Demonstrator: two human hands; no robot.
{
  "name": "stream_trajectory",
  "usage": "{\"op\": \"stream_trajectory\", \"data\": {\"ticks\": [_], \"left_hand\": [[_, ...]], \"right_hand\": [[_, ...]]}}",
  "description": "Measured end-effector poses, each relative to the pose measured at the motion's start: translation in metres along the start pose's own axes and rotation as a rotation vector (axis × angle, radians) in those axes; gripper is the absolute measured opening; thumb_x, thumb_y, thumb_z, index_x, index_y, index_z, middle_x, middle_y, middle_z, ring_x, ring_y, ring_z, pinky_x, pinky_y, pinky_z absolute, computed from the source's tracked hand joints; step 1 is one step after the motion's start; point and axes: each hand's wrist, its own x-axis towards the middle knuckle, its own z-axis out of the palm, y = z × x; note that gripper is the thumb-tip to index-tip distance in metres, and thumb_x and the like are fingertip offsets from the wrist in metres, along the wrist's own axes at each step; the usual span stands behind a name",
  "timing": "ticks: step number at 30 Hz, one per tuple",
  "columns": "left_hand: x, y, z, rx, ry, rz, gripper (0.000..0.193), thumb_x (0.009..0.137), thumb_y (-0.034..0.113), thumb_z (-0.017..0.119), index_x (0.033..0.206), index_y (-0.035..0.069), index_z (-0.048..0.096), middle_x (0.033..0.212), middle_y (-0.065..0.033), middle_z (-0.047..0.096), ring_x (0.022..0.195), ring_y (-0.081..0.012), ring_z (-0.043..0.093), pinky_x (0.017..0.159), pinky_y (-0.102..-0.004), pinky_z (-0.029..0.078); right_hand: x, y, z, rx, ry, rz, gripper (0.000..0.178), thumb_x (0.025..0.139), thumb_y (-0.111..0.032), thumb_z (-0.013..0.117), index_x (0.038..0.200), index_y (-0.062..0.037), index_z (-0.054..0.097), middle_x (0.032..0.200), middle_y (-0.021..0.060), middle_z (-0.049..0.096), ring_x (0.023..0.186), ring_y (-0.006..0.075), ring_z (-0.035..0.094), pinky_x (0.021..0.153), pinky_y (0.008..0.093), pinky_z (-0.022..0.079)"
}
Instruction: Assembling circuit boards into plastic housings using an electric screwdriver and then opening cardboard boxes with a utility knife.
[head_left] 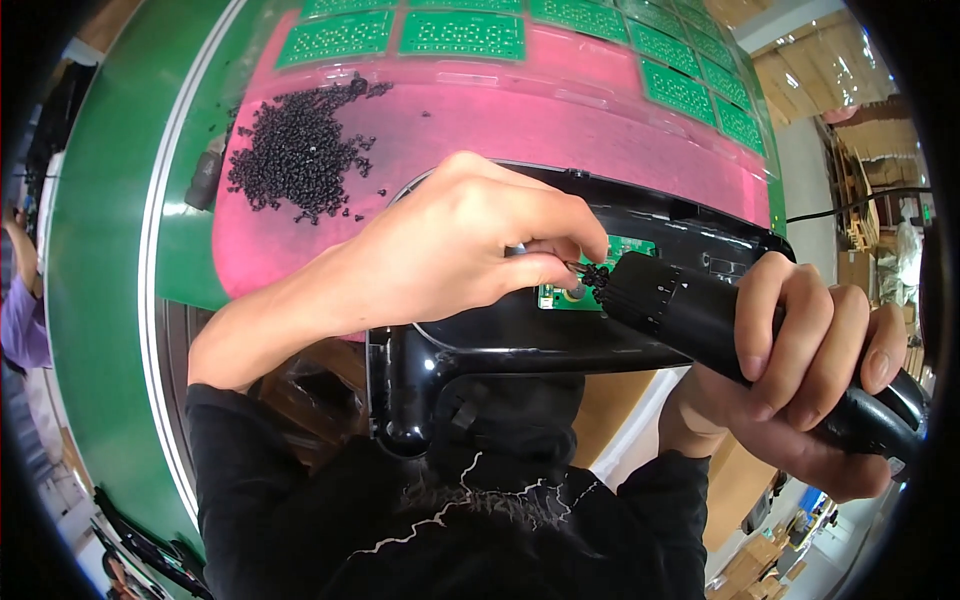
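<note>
My right hand (800,340) is wrapped round a black electric screwdriver (690,305), its nose pointing left. Small black screws (597,282) cling in a clump round the metal bit in front of the nose. At the bit's tip, the thumb and fingers of my left hand (480,235) are pinched together; whatever sits between the fingertips is hidden. Below both hands, a green circuit board (556,298) lies inside a black plastic housing (560,345), partly covered by the left fingers and the screwdriver.
A heap of black screws (300,150) lies on the pink mat (470,125) at the left. Clear trays of green circuit boards (462,36) stand along the back. A small black object (205,180) rests on the green table (100,290). Cardboard boxes (815,65) are stacked at the right.
</note>
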Motion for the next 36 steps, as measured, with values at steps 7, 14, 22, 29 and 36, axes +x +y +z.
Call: {"op": "stream_trajectory", "data": {"ticks": [7,14,22,29,36], "left_hand": [[-0.003,-0.001,0.002,-0.022,-0.019,-0.049,0.02,0.07,-0.005,0.068,0.089,-0.001,0.063,0.079,-0.0107,0.066,0.071,-0.0243,0.066,0.062,-0.0306,0.052],[-0.002,0.001,0.0,0.029,0.002,-0.01,0.02,0.07,-0.004,0.069,0.089,-0.001,0.062,0.078,-0.0105,0.066,0.072,-0.0245,0.066,0.063,-0.0305,0.052],[-0.006,-0.01,0.003,0.298,-0.04,-0.005,0.018,0.077,-0.002,0.064,0.094,-0.003,0.059,0.083,-0.0152,0.063,0.079,-0.0308,0.063,0.069,-0.0366,0.05],[-0.005,-0.005,0.006,0.273,0.032,-0.007,0.022,0.081,-0.002,0.058,0.102,-0.003,0.053,0.081,-0.0183,0.06,0.076,-0.0334,0.061,0.066,-0.04,0.047],[-0.007,-0.001,0.004,0.222,-0.015,-0.154,0.021,0.084,0.0,0.056,0.104,0.0,0.047,0.078,-0.0187,0.058,0.073,-0.0373,0.059,0.06,-0.0417,0.043]], "right_hand": [[0.0,0.014,0.003,0.117,0.066,-0.131,0.046,0.071,-0.048,0.068,0.091,-0.0108,0.048,0.059,-0.0065,0.051,0.045,0.0032,0.048,0.051,0.0179,0.041],[0.002,0.015,0.004,0.106,0.051,-0.092,0.049,0.071,-0.049,0.068,0.094,-0.0101,0.049,0.06,-0.006,0.052,0.045,0.0033,0.048,0.049,0.0185,0.04],[-0.001,0.031,-0.006,0.055,0.065,0.087,0.063,0.072,-0.065,0.064,0.1,-0.0117,0.047,0.064,-0.0044,0.047,0.047,0.0069,0.042,0.052,0.025,0.034],[-0.001,0.038,-0.012,-0.036,0.001,0.093,0.063,0.073,-0.067,0.058,0.098,-0.01,0.046,0.062,-0.0024,0.047,0.046,0.0085,0.041,0.052,0.026,0.034],[-0.001,0.041,-0.008,-0.007,-0.012,0.088,0.066,0.071,-0.069,0.061,0.098,-0.0104,0.047,0.061,-0.0031,0.046,0.045,0.008,0.041,0.051,0.0255,0.035]]}}
